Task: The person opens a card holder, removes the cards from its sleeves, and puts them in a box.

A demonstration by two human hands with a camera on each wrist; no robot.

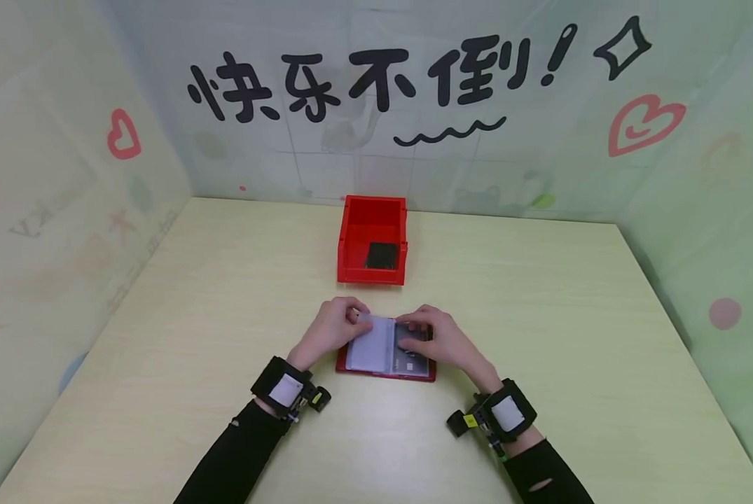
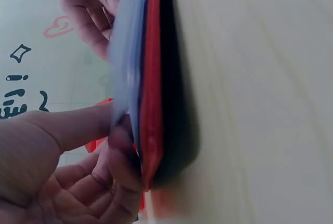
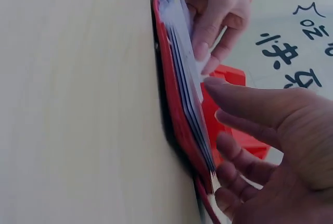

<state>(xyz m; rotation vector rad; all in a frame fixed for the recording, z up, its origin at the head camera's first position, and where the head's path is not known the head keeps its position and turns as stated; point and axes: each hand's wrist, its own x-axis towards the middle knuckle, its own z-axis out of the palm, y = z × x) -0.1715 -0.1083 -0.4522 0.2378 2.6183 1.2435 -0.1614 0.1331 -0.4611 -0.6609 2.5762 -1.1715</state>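
Observation:
A red card holder (image 1: 385, 376) lies unfolded on the table, with clear plastic sleeves (image 1: 371, 352) inside. On its right side a dark card (image 1: 410, 362) shows through a sleeve. My left hand (image 1: 336, 326) pinches the left sleeve page near its far corner between thumb and fingers. Over the right half is my right hand (image 1: 442, 339), its thumb above the dark card and its fingers at the far edge. In the right wrist view, those fingers (image 3: 242, 164) are loosely bent beside the stacked sleeves (image 3: 184, 73).
A red plastic bin (image 1: 372, 276) stands just beyond the card holder, with a flat black object (image 1: 381, 256) in it. The pale wooden table (image 1: 193, 308) is bordered by printed cloth walls (image 1: 376, 161) at the back and sides.

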